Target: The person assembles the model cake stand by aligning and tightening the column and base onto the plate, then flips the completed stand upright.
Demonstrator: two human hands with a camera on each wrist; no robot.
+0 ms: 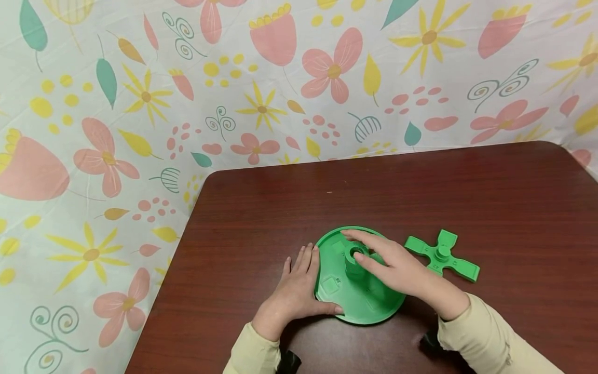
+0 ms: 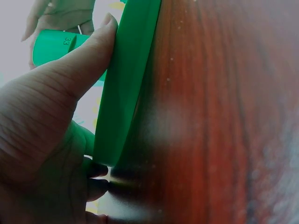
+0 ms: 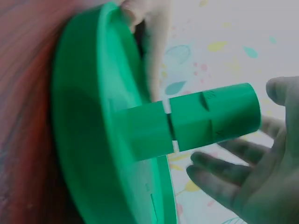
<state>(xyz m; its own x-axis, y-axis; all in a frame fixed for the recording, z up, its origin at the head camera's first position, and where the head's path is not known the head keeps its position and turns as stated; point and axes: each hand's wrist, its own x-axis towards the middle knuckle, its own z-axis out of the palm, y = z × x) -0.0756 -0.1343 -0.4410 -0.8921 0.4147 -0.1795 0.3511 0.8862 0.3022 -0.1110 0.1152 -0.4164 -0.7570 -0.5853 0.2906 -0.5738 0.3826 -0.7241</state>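
A round green plastic base (image 1: pixel 369 306) with a raised rim lies on the table. From its middle rises a thick green post (image 3: pixel 215 114) with a hollow top, notches and small numbers; a narrow gap shows partway along it. My left hand (image 1: pixel 299 288) holds the base at its left rim, thumb over the near edge and fingers along the outer side. My right hand (image 1: pixel 397 262) hovers around the top of the post, fingers spread and apart from it in the right wrist view.
A green four-armed cross piece (image 1: pixel 444 253) with a round knob at its centre lies right of the base, partly behind the right hand. The brown wooden table (image 1: pixel 261 208) meets a flower-patterned cloth (image 1: pixel 280 104) at its back and left edges.
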